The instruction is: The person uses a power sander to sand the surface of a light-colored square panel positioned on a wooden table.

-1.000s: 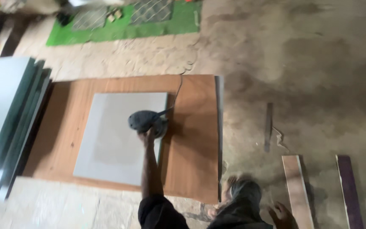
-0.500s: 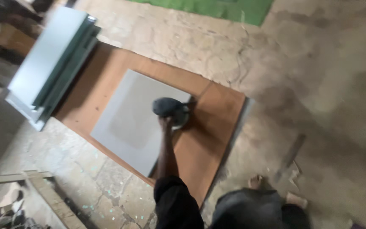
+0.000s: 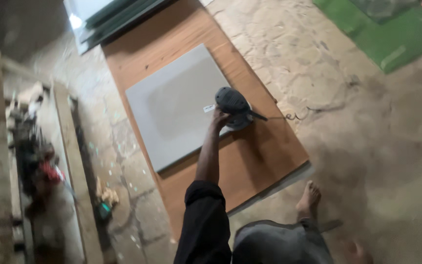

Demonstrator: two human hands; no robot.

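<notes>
Gripping the rounded top of a dark grey, dome-shaped electric sander (image 3: 234, 106), a single hand (image 3: 219, 119) reaches forward from a long black sleeve (image 3: 205, 222) in the head view; which of the person's hands it is cannot be told for certain, though it looks like the left. Its fingers are wrapped closed around the near-left side of the tool's body. The other hand is out of view.

The sander sits on the right edge of a flat, square, pale grey panel (image 3: 177, 105) with a smooth matt face and a slightly darker patch near its middle. A thin black cord (image 3: 289, 117) runs from the tool's right side over to the floor.

The panel lies on a larger rectangular board of reddish-brown wood (image 3: 260, 156), smooth and faintly grained, which rests on rough, mottled concrete floor (image 3: 382, 146).

At the far left, a stack of thin pale sheets with dark green edges (image 3: 108, 14) overlaps the board's far end. A green mat (image 3: 387, 41) lies at the far right. Along the left, a long raw timber plank (image 3: 74, 166) runs beside a blurred heap of scraps. Near the bottom right, a bare foot (image 3: 309, 198) stands just off the board's near corner.
</notes>
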